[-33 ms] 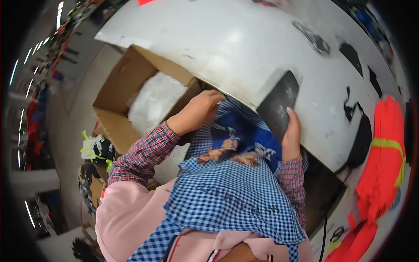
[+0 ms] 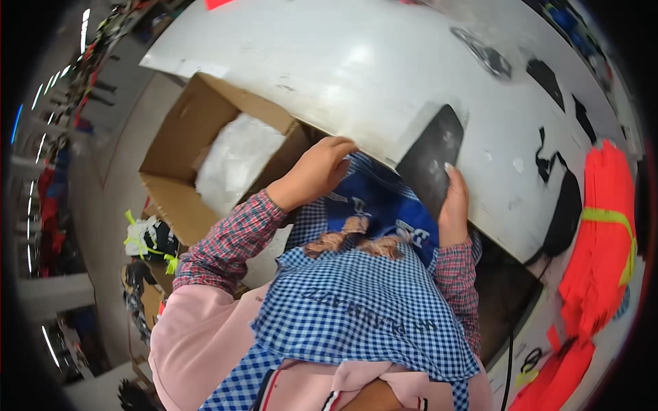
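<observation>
black fabric piece (image 2: 433, 159) lies at the white table (image 2: 356, 61) edge, long axis running away from the person, right hand (image 2: 454, 205) pinching its near end, left hand (image 2: 317, 171) curled just left over blue cloth (image 2: 373, 205).

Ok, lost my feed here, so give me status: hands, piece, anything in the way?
Left hand at table edge by cardboard box. Right hand touching black piece. Grip unclear. Nothing blocking.
</observation>
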### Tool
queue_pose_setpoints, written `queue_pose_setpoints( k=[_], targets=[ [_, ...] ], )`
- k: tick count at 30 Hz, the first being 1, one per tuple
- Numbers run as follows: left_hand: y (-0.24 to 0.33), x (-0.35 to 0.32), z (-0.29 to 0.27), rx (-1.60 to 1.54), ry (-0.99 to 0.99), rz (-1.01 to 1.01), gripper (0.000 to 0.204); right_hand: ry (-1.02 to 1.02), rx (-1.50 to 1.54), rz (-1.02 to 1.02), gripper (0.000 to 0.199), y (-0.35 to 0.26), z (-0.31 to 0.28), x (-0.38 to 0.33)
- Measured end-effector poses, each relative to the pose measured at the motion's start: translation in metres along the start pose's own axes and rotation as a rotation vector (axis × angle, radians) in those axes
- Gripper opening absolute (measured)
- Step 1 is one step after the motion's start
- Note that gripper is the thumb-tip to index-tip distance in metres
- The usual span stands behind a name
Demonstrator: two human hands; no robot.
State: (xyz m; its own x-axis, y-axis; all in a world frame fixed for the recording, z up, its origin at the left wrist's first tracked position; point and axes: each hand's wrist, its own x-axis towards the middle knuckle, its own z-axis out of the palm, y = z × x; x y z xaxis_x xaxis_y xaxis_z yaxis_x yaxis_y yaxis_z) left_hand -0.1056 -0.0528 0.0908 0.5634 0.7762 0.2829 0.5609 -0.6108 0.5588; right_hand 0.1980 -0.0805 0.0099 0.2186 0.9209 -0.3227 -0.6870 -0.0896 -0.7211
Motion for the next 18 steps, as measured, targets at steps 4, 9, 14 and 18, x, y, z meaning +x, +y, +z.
queue_pose_setpoints(
  k=[4, 9, 14, 18],
  targets=[
    [0.011, 0.043, 0.052, -0.070, 0.031, 0.053, 0.038, -0.039, 0.097, 0.041, 0.019, -0.003, 0.006, -0.005],
    [0.003, 0.051, 0.081, -0.004, -0.035, 0.110, 0.034, 0.036, 0.056, -0.007, 0.016, -0.014, 0.014, -0.015],
    [0.002, 0.050, 0.089, 0.040, -0.029, 0.090, 0.033, 0.107, -0.114, -0.092, 0.013, -0.037, 0.006, -0.007],
    [0.008, 0.043, 0.079, -0.055, 0.096, 0.082, 0.033, 0.167, -0.286, -0.258, 0.012, -0.047, -0.002, -0.002]
  ],
)
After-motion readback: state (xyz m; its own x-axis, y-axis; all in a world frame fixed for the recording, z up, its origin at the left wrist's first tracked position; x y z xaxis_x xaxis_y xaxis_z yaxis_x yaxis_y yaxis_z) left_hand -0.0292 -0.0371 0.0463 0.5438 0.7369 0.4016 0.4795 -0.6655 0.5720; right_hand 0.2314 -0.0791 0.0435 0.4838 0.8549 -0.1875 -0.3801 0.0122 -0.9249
